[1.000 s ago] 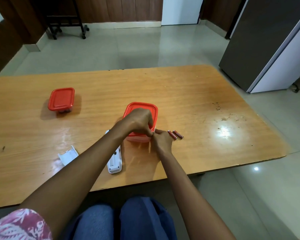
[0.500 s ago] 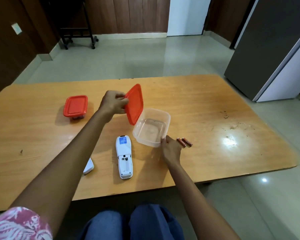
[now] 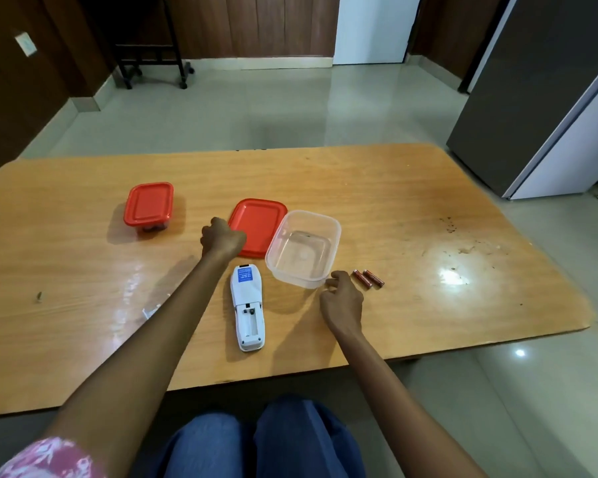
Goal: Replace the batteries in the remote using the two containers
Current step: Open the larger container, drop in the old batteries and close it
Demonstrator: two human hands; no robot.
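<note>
Head view: we see the left hand [image 3: 222,239] curled at the edge of the red lid [image 3: 258,226] lying flat on the surface [image 3: 411,208]; whether it grips we cannot tell. Our right hand [image 3: 342,300], loosely open and empty, hovers between the clear container [image 3: 303,248] and two batteries [image 3: 367,278]. Nearby the remote [image 3: 247,307] lies with its compartment open; a lidded container [image 3: 148,208] stands far left.

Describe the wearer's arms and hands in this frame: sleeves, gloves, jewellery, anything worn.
Both arms are bare from the upper arm down. The left hand and right hand have no gloves, and no watch, ring or bracelet shows on either. The only sleeve in view is a short pink one with a white floral print at the left shoulder. Blue trousers cover the knees below.
</note>
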